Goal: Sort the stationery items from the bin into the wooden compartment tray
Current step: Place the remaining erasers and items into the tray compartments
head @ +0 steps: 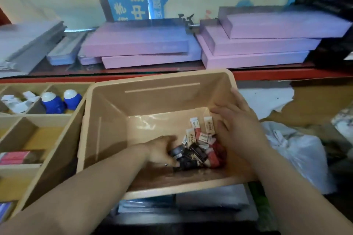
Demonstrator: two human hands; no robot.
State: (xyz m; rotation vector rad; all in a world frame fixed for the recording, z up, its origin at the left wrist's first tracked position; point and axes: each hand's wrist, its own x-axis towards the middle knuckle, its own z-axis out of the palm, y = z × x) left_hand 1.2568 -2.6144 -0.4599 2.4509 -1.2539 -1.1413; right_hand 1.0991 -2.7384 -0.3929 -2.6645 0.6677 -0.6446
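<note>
A beige plastic bin [156,99] sits in the middle of the view, and the stationery left in it is a small heap of erasers [200,135] gathered in the floor's corner at about four o'clock. The upper ones are white with red-and-white sleeves. The dark pieces [186,158] lie at the heap's near edge, with a few red ones beside them.

The left hand [161,151] reaches down into the bin from seven o'clock. Its fingers and thumb are curled around the dark pieces, gripping them at the left side of the heap, though motion blur hides exactly how many it holds. The right hand [239,122] lies palm down over the bin's wall at three o'clock with its fingers straight and slightly spread, holding nothing. Whether it presses on the rim cannot be told.

The wooden compartment tray [63,131] stands touching the bin at nine o'clock. Its far compartments hold small white items [16,101] and, just right of them, two blue bottles with white caps [53,103]. A nearer compartment holds a pink-red packet [14,157].

Beyond the bin at twelve o'clock, flat pink boxes [137,42] are stacked on a shelf. A crumpled plastic bag [299,150] lies at the bin's four o'clock.
</note>
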